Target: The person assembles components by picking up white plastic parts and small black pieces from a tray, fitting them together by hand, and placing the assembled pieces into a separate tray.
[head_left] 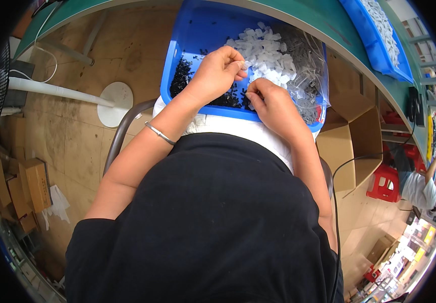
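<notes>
A blue plastic tray (166,76) rests on my lap, its far side at the table edge. My left hand (213,76) is over the middle of it, thumb and fingers pinching a small translucent white piece (246,65). Close by on the right, my right hand (274,105) is above the near part of the tray, its thumb and forefinger together; whatever is between them is too small to make out. White translucent pieces (263,48) are heaped beyond my hands. Small black parts (181,76) lie along the left and near sides. At the right is a clear plastic bag (309,65) with grey pieces.
A green table (349,43) curves across the far side, carrying another blue tray (384,40) of pale pieces. An open cardboard box (351,136) stands at right. A fan stand's white base (115,104) is at left. A person (422,189) sits near a red stool (384,184).
</notes>
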{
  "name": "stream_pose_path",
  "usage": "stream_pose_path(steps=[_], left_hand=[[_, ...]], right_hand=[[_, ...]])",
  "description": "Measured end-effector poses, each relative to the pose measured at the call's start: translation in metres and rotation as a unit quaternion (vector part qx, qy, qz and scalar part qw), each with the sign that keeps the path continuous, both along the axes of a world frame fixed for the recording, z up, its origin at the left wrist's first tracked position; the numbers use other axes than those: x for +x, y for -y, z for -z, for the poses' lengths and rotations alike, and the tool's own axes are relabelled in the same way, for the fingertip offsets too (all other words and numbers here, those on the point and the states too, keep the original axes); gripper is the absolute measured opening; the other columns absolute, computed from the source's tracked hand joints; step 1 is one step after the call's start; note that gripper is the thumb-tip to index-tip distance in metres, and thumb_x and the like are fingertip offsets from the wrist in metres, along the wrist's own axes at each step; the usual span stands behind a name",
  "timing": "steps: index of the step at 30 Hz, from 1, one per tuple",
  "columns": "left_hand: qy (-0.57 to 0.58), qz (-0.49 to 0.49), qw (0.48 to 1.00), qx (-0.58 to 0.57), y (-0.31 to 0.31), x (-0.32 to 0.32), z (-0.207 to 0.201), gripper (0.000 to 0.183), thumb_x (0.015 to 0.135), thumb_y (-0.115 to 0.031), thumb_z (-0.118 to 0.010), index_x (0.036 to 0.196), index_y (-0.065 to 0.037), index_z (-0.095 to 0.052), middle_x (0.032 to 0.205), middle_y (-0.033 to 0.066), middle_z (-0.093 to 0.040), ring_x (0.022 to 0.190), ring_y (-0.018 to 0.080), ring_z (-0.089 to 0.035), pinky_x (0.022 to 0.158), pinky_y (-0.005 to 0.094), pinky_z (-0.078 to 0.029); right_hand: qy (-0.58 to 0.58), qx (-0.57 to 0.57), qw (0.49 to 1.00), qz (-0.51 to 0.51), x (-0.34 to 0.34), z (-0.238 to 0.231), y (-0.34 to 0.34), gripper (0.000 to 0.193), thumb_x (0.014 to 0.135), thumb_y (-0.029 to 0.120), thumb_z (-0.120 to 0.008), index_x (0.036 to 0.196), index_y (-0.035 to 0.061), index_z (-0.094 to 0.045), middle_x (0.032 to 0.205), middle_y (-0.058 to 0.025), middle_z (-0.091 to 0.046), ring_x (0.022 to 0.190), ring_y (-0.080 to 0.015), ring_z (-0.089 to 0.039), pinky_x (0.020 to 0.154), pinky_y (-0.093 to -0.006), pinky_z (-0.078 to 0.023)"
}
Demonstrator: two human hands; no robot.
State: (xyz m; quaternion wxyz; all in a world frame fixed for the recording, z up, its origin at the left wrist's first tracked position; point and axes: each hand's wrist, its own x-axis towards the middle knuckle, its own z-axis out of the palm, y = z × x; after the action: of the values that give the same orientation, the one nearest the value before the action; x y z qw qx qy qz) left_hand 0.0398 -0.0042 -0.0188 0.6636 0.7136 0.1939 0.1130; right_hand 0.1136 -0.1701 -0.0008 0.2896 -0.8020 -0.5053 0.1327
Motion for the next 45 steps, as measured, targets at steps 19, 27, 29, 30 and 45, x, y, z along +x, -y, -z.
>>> stream_pose_path(steps=[19, 27, 29, 30, 45], left_hand=[[-0.004, 0.044, 0.998, -0.033, 0.018, -0.009, -0.02, 0.031, 0.083, -0.004, -0.07, 0.112, 0.003, -0.064, 0.098, 0.0066, -0.066, 0.09, 0.0113, -0.061, 0.084, 0.0254, -0.051], [0.022, 0.028, 0.997, -0.061, 0.022, -0.008, -0.018, 0.03, 0.082, -0.002, -0.07, 0.111, 0.004, -0.063, 0.098, 0.007, -0.066, 0.091, 0.0123, -0.063, 0.084, 0.026, -0.051], [0.02, 0.03, 0.995, -0.09, 0.022, -0.008, -0.017, 0.03, 0.082, -0.001, -0.07, 0.11, 0.004, -0.063, 0.099, 0.0078, -0.066, 0.09, 0.0128, -0.063, 0.084, 0.0264, -0.051], [0.018, 0.033, 0.992, -0.118, 0.021, -0.008, -0.016, 0.03, 0.082, 0.0, -0.069, 0.11, 0.005, -0.062, 0.099, 0.0086, -0.066, 0.09, 0.0133, -0.064, 0.084, 0.0267, -0.052], [0.04, -0.015, 0.99, -0.136, 0.03, -0.007, -0.014, 0.028, 0.082, 0.003, -0.067, 0.109, 0.006, -0.06, 0.1, 0.01, -0.064, 0.089, 0.0152, -0.064, 0.082, 0.0267, -0.053]], right_hand=[[-0.346, 0.198, 0.909, 0.121, 0.009, -0.002, 0.005, 0.009, 0.092, 0.007, -0.061, 0.095, -0.0017, -0.061, 0.083, -0.0018, -0.062, 0.074, -0.0082, -0.059, 0.068, -0.0225, -0.048], [-0.129, 0.178, 0.967, 0.13, 0.004, -0.01, 0.001, 0.009, 0.088, 0.004, -0.064, 0.092, -0.0043, -0.063, 0.085, -0.0107, -0.062, 0.07, -0.0156, -0.06, 0.065, -0.0279, -0.048], [-0.114, 0.176, 0.969, 0.129, 0.004, -0.009, 0.001, 0.009, 0.088, 0.004, -0.063, 0.092, -0.0038, -0.062, 0.087, -0.0123, -0.063, 0.07, -0.0198, -0.061, 0.066, -0.0302, -0.049], [-0.099, 0.175, 0.971, 0.129, 0.003, -0.009, 0.0, 0.009, 0.088, 0.004, -0.063, 0.092, -0.0032, -0.062, 0.088, -0.0139, -0.063, 0.071, -0.024, -0.062, 0.066, -0.0324, -0.05], [0.07, 0.112, 0.979, 0.153, -0.007, -0.012, -0.005, 0.011, 0.09, 0.013, -0.06, 0.088, 0.0026, -0.058, 0.088, -0.0155, -0.063, 0.076, -0.0376, -0.063, 0.067, -0.0471, -0.049]])
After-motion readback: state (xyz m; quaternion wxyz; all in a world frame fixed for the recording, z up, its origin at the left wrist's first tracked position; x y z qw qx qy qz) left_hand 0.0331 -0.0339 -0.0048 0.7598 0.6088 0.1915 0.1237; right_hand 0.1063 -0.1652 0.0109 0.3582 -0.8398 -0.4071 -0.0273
